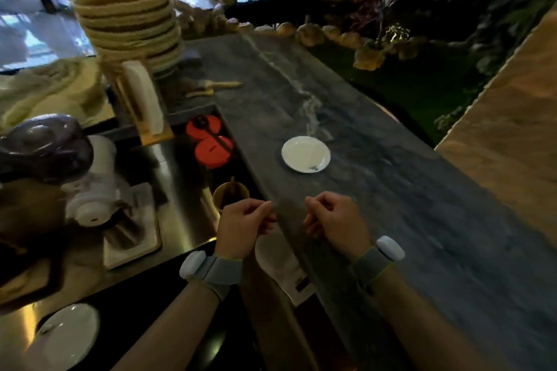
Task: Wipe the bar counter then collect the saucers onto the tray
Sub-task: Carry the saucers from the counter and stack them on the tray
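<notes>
A white saucer [305, 153] with a small dark mark near its front rim sits on the dark stone bar counter [391, 190]. My left hand [244, 224] and my right hand [333, 218] hover side by side over the counter's near edge, a little in front of the saucer, fingers curled loosely with nothing in them. A pale cloth-like thing [278, 256] lies under and between my wrists at the counter's edge. A second white saucer [70, 333] rests on the steel worktop at the lower left. No tray can be made out.
Left of the counter runs a lower steel worktop with two red lids [209, 141], a wooden cup [230, 194], a white jug [96, 187] and a dark pot lid [45, 144]. Stacked woven baskets [129, 21] stand at the back. A garden drop lies beyond the counter's right edge.
</notes>
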